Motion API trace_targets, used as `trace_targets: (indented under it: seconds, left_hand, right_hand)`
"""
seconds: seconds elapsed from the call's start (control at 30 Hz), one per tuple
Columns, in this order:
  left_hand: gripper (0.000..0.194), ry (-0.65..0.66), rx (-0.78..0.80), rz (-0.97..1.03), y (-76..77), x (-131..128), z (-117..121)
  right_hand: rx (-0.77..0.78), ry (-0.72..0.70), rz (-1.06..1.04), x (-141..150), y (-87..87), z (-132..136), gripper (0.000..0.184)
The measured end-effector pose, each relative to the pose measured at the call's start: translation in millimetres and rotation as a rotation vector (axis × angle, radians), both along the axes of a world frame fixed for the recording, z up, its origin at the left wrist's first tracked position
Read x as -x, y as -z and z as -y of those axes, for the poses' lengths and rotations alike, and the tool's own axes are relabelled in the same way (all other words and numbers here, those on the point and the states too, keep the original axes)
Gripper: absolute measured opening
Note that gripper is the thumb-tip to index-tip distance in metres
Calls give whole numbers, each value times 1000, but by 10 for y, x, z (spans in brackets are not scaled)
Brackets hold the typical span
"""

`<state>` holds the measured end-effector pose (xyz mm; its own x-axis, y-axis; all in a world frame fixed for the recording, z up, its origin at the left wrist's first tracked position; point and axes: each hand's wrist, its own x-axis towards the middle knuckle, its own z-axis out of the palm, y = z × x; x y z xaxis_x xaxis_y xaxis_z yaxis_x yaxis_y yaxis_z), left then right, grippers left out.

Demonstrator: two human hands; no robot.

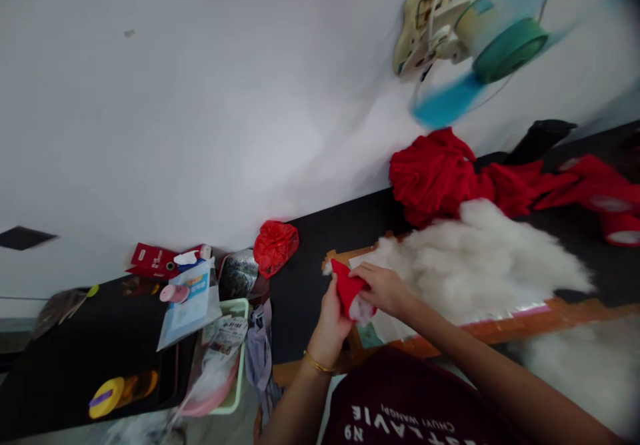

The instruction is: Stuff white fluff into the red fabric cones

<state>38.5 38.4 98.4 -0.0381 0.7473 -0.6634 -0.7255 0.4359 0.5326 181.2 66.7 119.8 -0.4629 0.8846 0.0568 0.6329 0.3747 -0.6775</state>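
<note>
A small red fabric piece (346, 285), shaped like a pouch or cone, is held between my two hands over the table's front edge. White stuffing (361, 310) shows at its lower open end. My left hand (334, 315) is wrapped round its left side. My right hand (383, 288) grips the right side, with some fingertips hidden by the cloth. Just right of my hands a large heap of white fluffy stuffing (480, 258) lies on a sheet on the table. Behind it is a pile of red fabric pieces (440, 175).
A wall fan (510, 48) hangs above the right side, its blades blurred. Against the wall sits a red plastic bag (276, 246). On the left are a pale green basket (243, 308) with papers, a yellow-lidded jar (107, 397) and a red box (153, 260). More stuffing (590, 365) lies lower right.
</note>
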Motion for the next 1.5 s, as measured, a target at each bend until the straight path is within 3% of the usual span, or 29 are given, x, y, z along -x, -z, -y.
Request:
trace_targets:
  seconds: [0.17, 0.3, 0.37, 0.5, 0.63, 0.77, 0.93, 1.03, 1.17, 1.33, 1.5]
  left_hand:
    - [46, 38, -94, -72, -92, -20, 86]
    - [55, 156, -297, -440, -134, 79, 200]
    - [46, 213, -341, -633, -87, 105, 214]
    - [25, 163, -340, -784, 72, 104, 131]
    - [20, 123, -335, -914, 176, 125, 39]
    - [19, 94, -314, -921, 202, 171, 34]
    - [21, 196, -366, -784, 189, 180, 80]
    - [23, 276, -380, -881, 196, 170, 74]
    - [11, 305, -341, -1019, 190, 158, 26]
    - [6, 342, -416, -1091, 62, 130, 3]
    - [15, 444, -478, -1126, -85, 129, 29]
  right_hand:
    - [56, 103, 155, 37, 53, -78, 31]
    - [54, 168, 69, -25, 103, -136, 34]
    - [63, 154, -16, -32, 125, -152, 36]
    - [123, 120, -167, 7, 176, -139, 49]
    - [161, 143, -71, 43, 232, -111, 46]
    - [138, 209, 46, 36, 224, -116, 38]
    - [139, 210, 88, -26, 133, -131, 39]
    - [148, 211, 79, -41, 72, -115, 39]
    - [151, 147, 20, -48, -12, -86, 35]
    - [99, 57, 49, -62, -61, -103, 25]
    - [55, 104, 203, -46, -71, -122, 12]
